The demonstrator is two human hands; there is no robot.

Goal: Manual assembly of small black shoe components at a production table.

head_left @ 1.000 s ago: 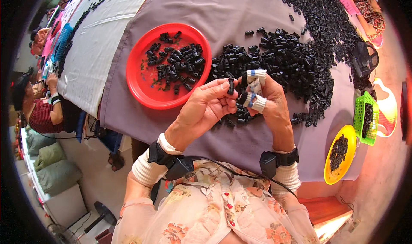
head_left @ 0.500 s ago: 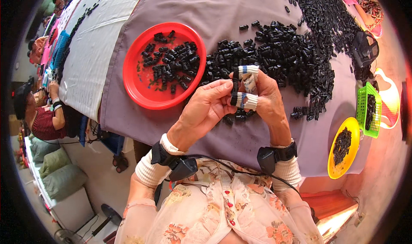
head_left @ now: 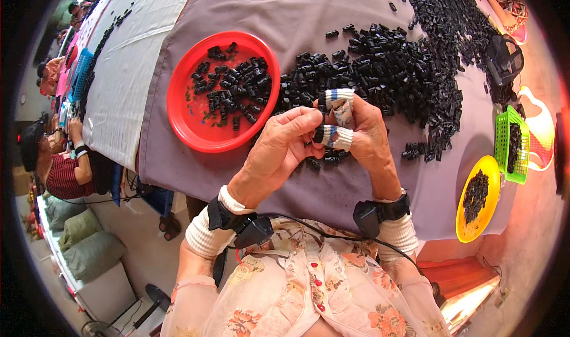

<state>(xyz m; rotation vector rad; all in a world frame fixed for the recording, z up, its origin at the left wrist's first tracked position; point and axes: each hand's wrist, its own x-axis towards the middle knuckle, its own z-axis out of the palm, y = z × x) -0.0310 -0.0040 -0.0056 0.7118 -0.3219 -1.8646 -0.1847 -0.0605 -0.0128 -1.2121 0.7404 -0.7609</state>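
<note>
My left hand (head_left: 278, 147) and my right hand (head_left: 371, 141) meet over the near edge of a pile of small black plastic parts (head_left: 380, 64). Thumb and fingers of both are closed around a small black plastic part (head_left: 321, 116), mostly hidden between the fingertips. White knitted finger sleeves (head_left: 339, 95) with blue and black stripes cover fingers of my right hand. To the left of my hands, a round red tray (head_left: 178, 114) holds more of these black parts and some dark bits.
At the right edge of the mauve cloth (head_left: 320, 203) stand a yellow plate (head_left: 461, 221) with thin black pieces and a green basket (head_left: 518, 169). A black mesh-like item (head_left: 503, 61) lies behind them. Another person (head_left: 65, 171) sits at the left. A cable (head_left: 314, 229) runs between my wrist straps.
Both hands have shifted very slightly left along with the view, still pinching together. The grip looks the same.
</note>
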